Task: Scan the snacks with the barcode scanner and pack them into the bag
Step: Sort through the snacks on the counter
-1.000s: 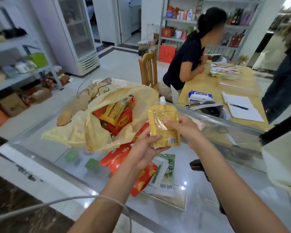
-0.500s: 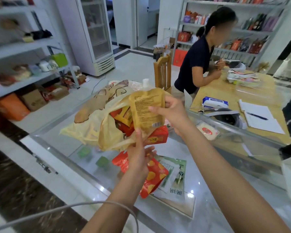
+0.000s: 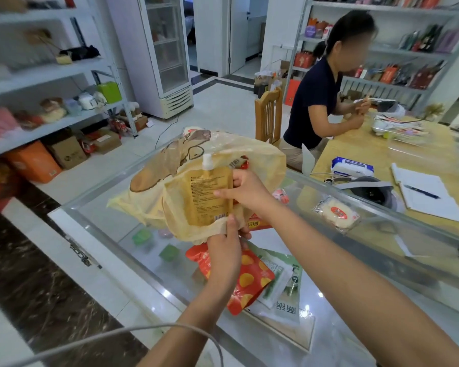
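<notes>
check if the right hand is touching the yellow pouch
Touching. The head view shows the right hand pinching the right edge of the yellow pouch, holding it at the mouth of the bag.

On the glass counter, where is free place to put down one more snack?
The counter is bare on the right, on the near side of the white wrapped snack, and at the left corner beside the yellow bag. It is crowded in front of the bag, where the red packet lies.
</notes>
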